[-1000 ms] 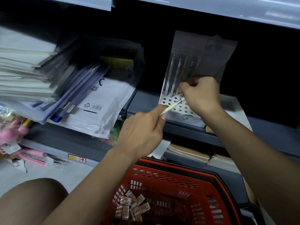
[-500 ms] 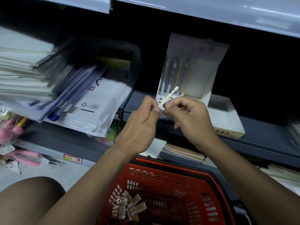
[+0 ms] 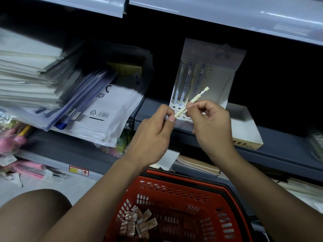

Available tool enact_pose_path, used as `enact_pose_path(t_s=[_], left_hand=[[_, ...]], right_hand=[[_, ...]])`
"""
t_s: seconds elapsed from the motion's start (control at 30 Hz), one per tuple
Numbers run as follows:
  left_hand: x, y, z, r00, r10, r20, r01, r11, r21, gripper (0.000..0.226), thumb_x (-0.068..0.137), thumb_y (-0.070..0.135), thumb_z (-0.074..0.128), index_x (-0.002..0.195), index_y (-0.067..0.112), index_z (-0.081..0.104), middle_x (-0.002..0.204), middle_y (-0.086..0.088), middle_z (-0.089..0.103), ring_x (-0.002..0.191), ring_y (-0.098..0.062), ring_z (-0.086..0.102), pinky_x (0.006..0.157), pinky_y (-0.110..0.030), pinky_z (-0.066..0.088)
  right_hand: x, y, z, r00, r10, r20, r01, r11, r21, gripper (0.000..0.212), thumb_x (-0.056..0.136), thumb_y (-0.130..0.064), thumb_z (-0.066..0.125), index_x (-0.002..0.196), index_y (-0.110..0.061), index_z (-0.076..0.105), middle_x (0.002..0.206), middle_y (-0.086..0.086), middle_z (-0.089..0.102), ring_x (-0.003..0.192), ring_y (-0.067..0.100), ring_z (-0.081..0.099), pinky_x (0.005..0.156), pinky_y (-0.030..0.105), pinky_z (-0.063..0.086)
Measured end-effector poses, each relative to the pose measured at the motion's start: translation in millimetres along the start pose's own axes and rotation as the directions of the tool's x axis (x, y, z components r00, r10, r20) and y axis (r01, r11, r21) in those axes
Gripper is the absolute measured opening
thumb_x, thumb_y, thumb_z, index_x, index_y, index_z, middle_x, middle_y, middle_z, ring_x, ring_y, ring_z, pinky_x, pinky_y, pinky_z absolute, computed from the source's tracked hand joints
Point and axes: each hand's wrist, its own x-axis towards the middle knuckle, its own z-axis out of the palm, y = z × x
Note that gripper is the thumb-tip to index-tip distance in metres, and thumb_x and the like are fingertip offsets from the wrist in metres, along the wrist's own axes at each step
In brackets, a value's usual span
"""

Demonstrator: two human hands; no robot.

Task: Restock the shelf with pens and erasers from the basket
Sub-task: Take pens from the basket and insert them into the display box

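A thin cream pen (image 3: pixel 197 99) is held slanted between both hands in front of the shelf. My left hand (image 3: pixel 152 135) pinches its lower tip with thumb and forefinger. My right hand (image 3: pixel 209 123) pinches the shaft a little higher up. Behind them a white pen display stand (image 3: pixel 220 81) with a perforated base leans back on the grey shelf (image 3: pixel 279 142) and holds several pens upright. Below, the red basket (image 3: pixel 206 187) holds several wrapped erasers (image 3: pixel 138 224) in its near left corner.
A stack of plastic folders and white envelopes (image 3: pixel 97 109) slumps on the shelf to the left. A low white box (image 3: pixel 244 135) sits right of the stand. Pink items (image 3: pixel 15 140) lie on the lower left shelf. Notebooks (image 3: pixel 197 165) fill the shelf under the stand.
My right hand has come down from the display stand to the pen that my left hand holds. Both hands now pinch it, and its upper end has tilted up toward the stand.
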Motion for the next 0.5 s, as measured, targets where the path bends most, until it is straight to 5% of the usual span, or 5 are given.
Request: enact_pose_path(t_s=[0.27,0.37,0.5], left_hand=[[0.9,2.3,2.9,1.0,0.007,-0.025,-0.008,1.0,-0.008,0.016,0.111,0.033,0.041,0.104,0.023,0.051,0.062,-0.014,0.05,0.052,-0.021,0.042,0.054,-0.054,0.041],[1.1,0.9,3.0,1.0,-0.004,-0.006,0.004,1.0,-0.009,0.017,0.111,0.036,0.041,0.104,0.025,0.052,0.065,-0.012,0.059,0.055,-0.031,0.053,0.055,-0.057,0.047],[2.5,-3.0,3.4,0.999,-0.031,0.035,0.029,0.998,0.058,0.017,0.109,0.041,0.042,0.103,0.03,0.054,0.072,-0.002,0.068,0.061,-0.025,0.064,0.064,-0.055,0.055]], right_hand=[[-8.8,2.9,6.0,0.996,0.009,0.088,-0.01,1.0,0.02,0.007,0.094,-0.017,0.075,0.089,-0.017,0.071,0.077,-0.01,0.07,0.055,0.008,0.06,0.056,0.034,0.055],[-8.2,1.6,5.9,0.997,0.02,0.075,-0.023,0.999,0.034,0.006,0.094,-0.016,0.075,0.09,-0.014,0.072,0.077,-0.008,0.069,0.056,0.009,0.061,0.053,0.03,0.055],[-1.4,-2.6,-0.4,0.999,0.02,0.042,-0.024,0.996,0.083,0.006,0.096,-0.012,0.073,0.093,-0.007,0.069,0.081,0.009,0.07,0.051,0.007,0.057,0.05,0.022,0.051]])
